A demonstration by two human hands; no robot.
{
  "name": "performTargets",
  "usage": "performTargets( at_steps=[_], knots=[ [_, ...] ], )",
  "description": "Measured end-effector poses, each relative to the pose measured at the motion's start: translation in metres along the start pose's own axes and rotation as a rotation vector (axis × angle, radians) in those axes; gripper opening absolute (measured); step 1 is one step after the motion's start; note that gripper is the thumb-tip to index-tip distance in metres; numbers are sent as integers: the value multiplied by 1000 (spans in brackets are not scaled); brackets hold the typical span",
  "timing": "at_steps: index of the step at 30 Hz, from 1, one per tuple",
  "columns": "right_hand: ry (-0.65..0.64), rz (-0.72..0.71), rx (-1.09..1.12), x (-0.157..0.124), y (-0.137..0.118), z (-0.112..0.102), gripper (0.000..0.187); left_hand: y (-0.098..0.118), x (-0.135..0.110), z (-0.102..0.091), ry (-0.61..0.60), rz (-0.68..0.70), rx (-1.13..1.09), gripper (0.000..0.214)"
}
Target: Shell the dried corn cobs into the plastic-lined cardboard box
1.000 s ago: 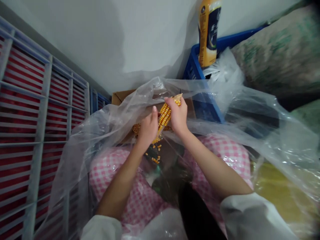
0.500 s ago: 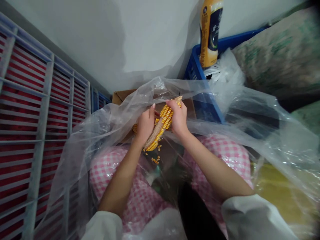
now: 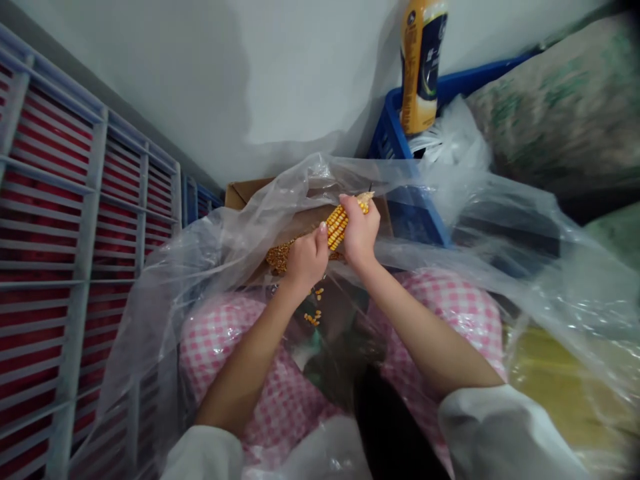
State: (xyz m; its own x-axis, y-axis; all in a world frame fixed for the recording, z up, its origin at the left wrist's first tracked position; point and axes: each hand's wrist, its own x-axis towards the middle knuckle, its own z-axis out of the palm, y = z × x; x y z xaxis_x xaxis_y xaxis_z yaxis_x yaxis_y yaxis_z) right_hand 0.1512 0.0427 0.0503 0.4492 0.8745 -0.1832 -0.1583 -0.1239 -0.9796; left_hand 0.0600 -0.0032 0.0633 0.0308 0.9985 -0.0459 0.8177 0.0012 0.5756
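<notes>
rack: grey-framed slatted rack [image 3: 75,220] with red behind the slats, fills the far left side.
plastic sheet: clear crinkled plastic sheet [image 3: 500,267] spread over the person's lap and the things around, from the rack to the right edge.
pink checked cloth: pink checked cloth [image 3: 240,360] over both knees, under the plastic sheet.
cardboard box: brown cardboard box [image 3: 245,193] beyond the hands, mostly veiled by the plastic sheet.
kernel pile: heap of loose kernels [image 3: 280,257] just left of the left hand, by the box.
left hand: left hand [image 3: 306,261] closed round the lower end of the corn cob, fingers wrapped tight, thumb up against the kernels.
fallen kernels: a few loose kernels [image 3: 314,313] below the hands, on the plastic between the knees.
corn cob: yellow corn cob [image 3: 338,225] held in the middle of view above the lap, tilted, tip up to the right, both hands on it.
right hand: right hand [image 3: 361,230] gripping the upper part of the cob, fingers curled shut round it, bare tip poking out above.
crate: blue crate [image 3: 400,143] behind the right hand, against the wall.
bottle: yellow and dark bottle [image 3: 420,63] upright in the crate.
sack: green-printed sack [image 3: 555,100] at far right, blurred.
sleeves: 2 white sleeves [image 3: 500,433] at the bottom edge.
</notes>
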Motion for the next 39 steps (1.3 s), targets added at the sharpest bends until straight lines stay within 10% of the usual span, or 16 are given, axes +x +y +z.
performTargets(
  at_steps=[11,17,24,32,39],
  knots=[
    [78,22,4,3,14,-1,24,-16,9,9,-59,-86,-161,70],
    [-126,-22,15,-10,-4,-5,25,-24,22,15,-88,-266,-566,69],
    [6,32,154,3,-12,-3,28,-32,30,-28,292,-232,-264,47],
    [116,79,206,15,-13,-2,26,-6,-10,-14,36,7,163,54],
    [109,16,93,20,-2,-6,24,-20,0,6,-91,-13,-31,61]
  ],
)
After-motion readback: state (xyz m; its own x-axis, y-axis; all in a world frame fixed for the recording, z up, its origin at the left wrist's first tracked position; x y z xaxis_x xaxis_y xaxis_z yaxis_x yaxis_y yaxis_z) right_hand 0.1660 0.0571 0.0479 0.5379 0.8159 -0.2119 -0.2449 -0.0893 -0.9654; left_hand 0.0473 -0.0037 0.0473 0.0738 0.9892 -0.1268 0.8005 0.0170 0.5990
